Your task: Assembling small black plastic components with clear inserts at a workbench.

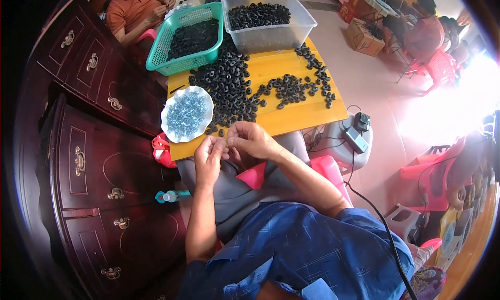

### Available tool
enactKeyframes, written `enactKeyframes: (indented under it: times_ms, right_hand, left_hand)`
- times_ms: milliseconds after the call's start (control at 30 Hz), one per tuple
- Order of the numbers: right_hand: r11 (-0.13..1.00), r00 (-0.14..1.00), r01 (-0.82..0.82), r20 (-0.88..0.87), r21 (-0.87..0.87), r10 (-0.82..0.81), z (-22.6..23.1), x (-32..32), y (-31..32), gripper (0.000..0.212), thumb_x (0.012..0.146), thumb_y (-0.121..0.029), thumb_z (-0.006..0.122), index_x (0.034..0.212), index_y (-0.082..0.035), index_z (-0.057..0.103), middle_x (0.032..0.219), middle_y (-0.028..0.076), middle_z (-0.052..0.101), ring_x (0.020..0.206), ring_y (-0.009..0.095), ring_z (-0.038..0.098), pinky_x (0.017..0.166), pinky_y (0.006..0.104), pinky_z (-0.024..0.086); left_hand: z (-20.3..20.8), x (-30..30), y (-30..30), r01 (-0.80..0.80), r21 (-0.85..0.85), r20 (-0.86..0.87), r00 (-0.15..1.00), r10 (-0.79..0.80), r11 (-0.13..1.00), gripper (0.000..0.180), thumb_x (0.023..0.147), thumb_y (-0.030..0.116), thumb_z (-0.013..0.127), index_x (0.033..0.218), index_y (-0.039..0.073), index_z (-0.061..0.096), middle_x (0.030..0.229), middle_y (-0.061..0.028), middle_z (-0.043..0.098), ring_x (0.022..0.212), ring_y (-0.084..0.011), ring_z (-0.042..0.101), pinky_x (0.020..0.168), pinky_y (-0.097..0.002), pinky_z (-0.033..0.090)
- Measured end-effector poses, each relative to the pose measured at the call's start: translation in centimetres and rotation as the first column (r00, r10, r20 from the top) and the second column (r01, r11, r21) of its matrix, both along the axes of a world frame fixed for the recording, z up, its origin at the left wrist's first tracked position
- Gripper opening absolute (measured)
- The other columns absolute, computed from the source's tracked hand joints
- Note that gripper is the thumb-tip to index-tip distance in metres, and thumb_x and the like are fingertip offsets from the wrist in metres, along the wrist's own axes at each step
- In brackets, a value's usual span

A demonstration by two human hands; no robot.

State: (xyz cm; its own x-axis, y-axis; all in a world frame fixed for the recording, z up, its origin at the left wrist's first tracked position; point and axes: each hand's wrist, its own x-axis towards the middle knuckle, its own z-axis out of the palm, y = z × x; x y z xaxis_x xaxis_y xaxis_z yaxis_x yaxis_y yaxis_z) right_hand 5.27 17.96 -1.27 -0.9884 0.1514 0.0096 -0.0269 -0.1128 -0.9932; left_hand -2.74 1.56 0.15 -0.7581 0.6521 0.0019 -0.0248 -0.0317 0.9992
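Observation:
My left hand (209, 157) and my right hand (254, 140) meet just off the near edge of the yellow table (297, 120). Fingers of both are pinched together at the same spot; whatever lies between them is too small to name. Close by, a white scalloped plate (167, 131) holds a heap of small clear bluish pieces (186, 114). Loose small black ring-shaped parts (229, 86) lie in a thick pile beyond my hands, with a thinner scatter of black parts (289, 89) to the right.
At the table's far side stand a green plastic basket (185, 66) and a clear plastic bin (271, 37), both holding black parts. A dark wooden cabinet (99, 159) rises on the left. A black cable (377, 211) runs past my right side. Other people sit at the far left and far right.

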Motion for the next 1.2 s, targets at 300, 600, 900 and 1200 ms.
enactKeyframes:
  times_ms: [300, 600, 900, 1200]
  right_hand:
    - [0.45, 0.793, 0.584, -0.357, 0.676, -0.494, 3.7, -3.5, 8.1, 0.015, 0.086, -0.023, 0.069, 0.086, -0.008, 0.068, 0.076, 0.013, 0.069, 0.073, 0.033, 0.069, 0.067, 0.0411, 0.054]
    - [0.206, 0.782, 0.286, -0.104, 0.936, -0.614, 2.7, -5.5, 14.4, 0.022, 0.088, -0.026, 0.062, 0.104, -0.011, 0.069, 0.103, 0.011, 0.069, 0.1, 0.03, 0.065, 0.088, 0.0405, 0.051]
    - [0.193, 0.797, 0.221, -0.063, 0.956, -0.6, 1.3, -2.3, 11.1, 0.02, 0.083, -0.026, 0.068, 0.094, -0.01, 0.072, 0.095, 0.012, 0.068, 0.092, 0.031, 0.067, 0.081, 0.0415, 0.053]
    - [0.142, 0.81, 0.187, -0.071, 0.972, -0.582, 1.0, -2.7, 11.1, 0.022, 0.086, -0.027, 0.066, 0.092, -0.007, 0.07, 0.1, 0.014, 0.067, 0.095, 0.032, 0.066, 0.082, 0.0428, 0.053]
  left_hand:
    - [0.2, -0.3, -0.4, -0.043, 0.003, 0.021, 0.999, 0.043, 0.999, 0.014, 0.097, 0.018, 0.062, 0.095, 0.004, 0.062, 0.079, -0.0012, 0.061, 0.065, -0.0069, 0.057, 0.062, -0.0202, 0.048]
    - [0.3, -0.5, -0.6, -0.016, -0.033, 0.009, 1.0, 0.016, 0.999, 0.014, 0.098, 0.015, 0.06, 0.096, 0.002, 0.062, 0.079, -0.0009, 0.061, 0.065, -0.0061, 0.057, 0.062, -0.0199, 0.049]
    - [0.4, -0.2, -0.2, 0.025, -0.025, 0.019, 1.0, -0.025, 0.999, 0.013, 0.098, 0.014, 0.06, 0.095, 0.002, 0.062, 0.078, -0.0005, 0.061, 0.066, -0.006, 0.057, 0.061, -0.0196, 0.047]
    - [0.4, 0.1, -0.3, 0.005, -0.015, 0.029, 1.0, -0.004, 1.0, 0.016, 0.097, 0.02, 0.063, 0.096, 0.003, 0.063, 0.078, -0.0007, 0.061, 0.065, -0.0067, 0.057, 0.062, -0.0196, 0.048]
